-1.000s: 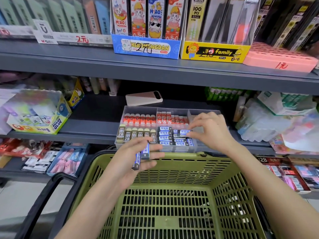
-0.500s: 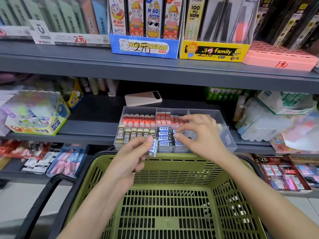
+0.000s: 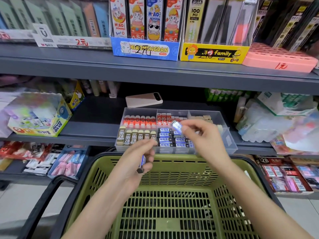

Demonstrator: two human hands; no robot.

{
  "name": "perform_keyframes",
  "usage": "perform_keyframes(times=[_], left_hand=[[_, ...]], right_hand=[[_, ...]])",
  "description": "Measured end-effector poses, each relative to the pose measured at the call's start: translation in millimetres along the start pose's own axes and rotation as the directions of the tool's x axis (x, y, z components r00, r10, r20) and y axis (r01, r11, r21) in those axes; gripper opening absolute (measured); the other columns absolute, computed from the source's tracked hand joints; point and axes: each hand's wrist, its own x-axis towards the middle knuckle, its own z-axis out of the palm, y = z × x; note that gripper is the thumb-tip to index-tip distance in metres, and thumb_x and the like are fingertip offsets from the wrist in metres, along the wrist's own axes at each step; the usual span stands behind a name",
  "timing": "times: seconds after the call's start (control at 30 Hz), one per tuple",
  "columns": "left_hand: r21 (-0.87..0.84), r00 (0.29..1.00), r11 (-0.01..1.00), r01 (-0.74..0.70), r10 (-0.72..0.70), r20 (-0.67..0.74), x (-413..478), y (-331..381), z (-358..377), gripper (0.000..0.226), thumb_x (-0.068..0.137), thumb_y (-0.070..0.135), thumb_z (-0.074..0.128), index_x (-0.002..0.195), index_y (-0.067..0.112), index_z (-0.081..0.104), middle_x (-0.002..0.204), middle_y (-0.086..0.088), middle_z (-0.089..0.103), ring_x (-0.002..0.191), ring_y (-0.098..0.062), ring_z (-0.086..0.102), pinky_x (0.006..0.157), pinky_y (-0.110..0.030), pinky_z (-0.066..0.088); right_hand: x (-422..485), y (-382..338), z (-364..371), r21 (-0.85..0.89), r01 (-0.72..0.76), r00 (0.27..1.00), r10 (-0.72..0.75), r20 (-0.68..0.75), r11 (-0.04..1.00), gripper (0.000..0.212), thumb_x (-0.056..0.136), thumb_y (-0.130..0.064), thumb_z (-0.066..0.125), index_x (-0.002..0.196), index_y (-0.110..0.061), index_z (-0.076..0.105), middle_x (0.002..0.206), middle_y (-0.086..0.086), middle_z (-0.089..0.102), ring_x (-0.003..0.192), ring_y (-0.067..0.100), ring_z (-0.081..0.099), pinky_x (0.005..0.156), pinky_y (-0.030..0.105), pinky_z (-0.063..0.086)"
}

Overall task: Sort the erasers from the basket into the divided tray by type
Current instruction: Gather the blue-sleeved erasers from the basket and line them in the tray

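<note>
So right hand pinches a blue-sleeved eraser just above the blue pile in the clear plastic divided tray, left hand grips a second blue eraser over the green plastic basket.

The blue display box reads "MIAOMENGDAN" and "36PCS", with "2元" penned across it. The yellow box beside it says "family". A pack standing in the yellow box reads "100 PCS". The white shelf strip bears a red "2元". The glue box says "POWER GLUE". The beige-sleeved erasers show "2B".
</note>
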Motion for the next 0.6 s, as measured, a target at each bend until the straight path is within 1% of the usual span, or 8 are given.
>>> perform_keyframes(times=[0.1, 0.17, 0.2, 0.3, 0.37, 0.43, 0.5, 0.6], left_hand=[[-0.113, 0.997, 0.991, 0.076, -0.076, 0.002, 0, 2, -6, 0.026, 0.074, 0.011, 0.067, 0.098, 0.002, 0.063, 0.064, -0.003, 0.048, 0.057, -0.012, 0.044, 0.043, -0.018, 0.044], [-0.185, 0.994, 0.977, 0.109, -0.107, 0.019, -2, 4, -11, 0.025, 0.074, 0.001, 0.062, 0.099, -0.002, 0.061, 0.069, -0.007, 0.049, 0.062, -0.016, 0.05, 0.05, -0.025, 0.052], [-0.204, 0.993, 0.972, 0.12, -0.117, 0.029, -3, 5, -14, 0.03, 0.07, -0.003, 0.059, 0.1, -0.005, 0.061, 0.075, -0.011, 0.051, 0.068, -0.02, 0.055, 0.055, -0.029, 0.055], [-0.226, 0.99, 0.964, 0.143, -0.141, 0.025, -6, 7, -22, 0.038, 0.068, -0.013, 0.051, 0.104, -0.007, 0.061, 0.099, -0.024, 0.054, 0.093, -0.035, 0.063, 0.069, -0.043, 0.059], [-0.231, 0.99, 0.962, 0.143, -0.139, 0.034, -7, 7, -25, 0.037, 0.077, -0.022, 0.042, 0.106, -0.008, 0.061, 0.11, -0.028, 0.054, 0.098, -0.04, 0.064, 0.073, -0.046, 0.057], [-0.205, 0.993, 0.972, 0.118, -0.112, 0.04, -7, 6, -27, 0.038, 0.08, -0.026, 0.039, 0.106, -0.007, 0.061, 0.111, -0.03, 0.057, 0.094, -0.04, 0.068, 0.072, -0.046, 0.058], [-0.165, 0.996, 0.983, 0.075, -0.067, 0.052, -8, 6, -28, 0.037, 0.08, -0.026, 0.044, 0.106, -0.006, 0.06, 0.108, -0.029, 0.062, 0.091, -0.038, 0.07, 0.07, -0.043, 0.06], [-0.09, 0.998, 0.996, -0.023, 0.027, 0.054, -10, 5, -27, 0.04, 0.068, -0.012, 0.062, 0.107, -0.003, 0.06, 0.105, -0.025, 0.068, 0.092, -0.033, 0.071, 0.07, -0.037, 0.061]], right_hand=[[31, 14, -17, -0.283, -0.041, 0.999, 0.045, 0.009, 0.958, 0.013, 0.085, -0.018, 0.064, 0.085, -0.027, 0.073, 0.083, -0.015, 0.07, 0.07, 0.002, 0.056, 0.074, 0.022, 0.045], [41, 23, -18, -0.479, -0.01, 0.994, 0.061, 0.091, 0.878, 0.009, 0.084, -0.024, 0.066, 0.085, -0.029, 0.074, 0.082, -0.018, 0.068, 0.067, -0.004, 0.054, 0.074, 0.01, 0.038], [44, 26, -16, -0.534, 0.014, 0.988, 0.068, 0.135, 0.845, 0.009, 0.084, -0.026, 0.067, 0.084, -0.03, 0.074, 0.082, -0.019, 0.068, 0.066, -0.006, 0.052, 0.075, 0.009, 0.034], [49, 31, -10, -0.576, 0.036, 0.976, 0.094, 0.194, 0.816, 0.008, 0.084, -0.029, 0.066, 0.083, -0.032, 0.074, 0.088, -0.017, 0.069, 0.074, -0.001, 0.052, 0.078, 0.024, 0.033], [50, 33, -8, -0.575, 0.059, 0.977, 0.071, 0.201, 0.816, 0.008, 0.085, -0.03, 0.066, 0.083, -0.031, 0.074, 0.084, -0.018, 0.068, 0.072, -0.002, 0.052, 0.078, 0.025, 0.03], [50, 34, -5, -0.578, 0.096, 0.98, 0.024, 0.197, 0.81, 0.009, 0.085, -0.03, 0.066, 0.082, -0.03, 0.075, 0.078, -0.02, 0.065, 0.072, -0.002, 0.052, 0.081, 0.026, 0.029], [50, 35, -3, -0.604, 0.135, 0.982, -0.026, 0.186, 0.785, 0.01, 0.085, -0.031, 0.065, 0.081, -0.03, 0.075, 0.081, -0.017, 0.069, 0.084, 0.007, 0.057, 0.082, 0.026, 0.026], [49, 40, 0, -0.717, 0.212, 0.976, -0.1, 0.196, 0.665, 0.013, 0.086, -0.035, 0.062, 0.087, -0.033, 0.075, 0.092, -0.01, 0.069, 0.095, 0.02, 0.053, 0.084, 0.03, 0.024]])
